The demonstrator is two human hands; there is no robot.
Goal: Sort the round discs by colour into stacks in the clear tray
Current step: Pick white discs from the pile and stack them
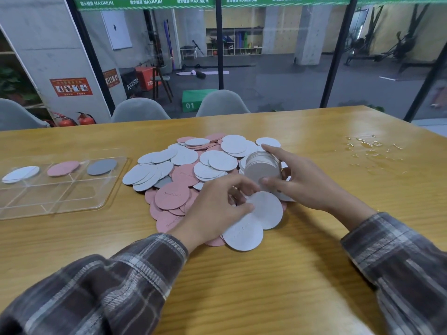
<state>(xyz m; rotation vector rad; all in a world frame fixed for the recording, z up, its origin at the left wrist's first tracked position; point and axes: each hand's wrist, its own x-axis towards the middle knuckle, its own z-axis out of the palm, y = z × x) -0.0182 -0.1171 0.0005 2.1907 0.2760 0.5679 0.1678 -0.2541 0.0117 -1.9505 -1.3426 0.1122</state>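
Observation:
A loose heap of white, pink and a few grey round discs point(193, 170) covers the middle of the wooden table. My right hand point(307, 182) grips a thick stack of white discs point(262, 170) tilted on edge above the heap's right side. My left hand point(217, 206) pinches a white disc point(266, 209) at the heap's near edge, just below that stack. Another white disc point(243, 234) lies beside it. The clear tray point(60, 199) stands to the left, with a white disc point(20, 174), a pink disc point(63, 168) and a grey disc point(101, 166) in its three far compartments.
Clear plastic scraps point(367, 146) lie at the table's far right. Grey chairs point(222, 103) stand behind the far edge, before a glass wall. Bare wood runs along the near side between my plaid sleeves.

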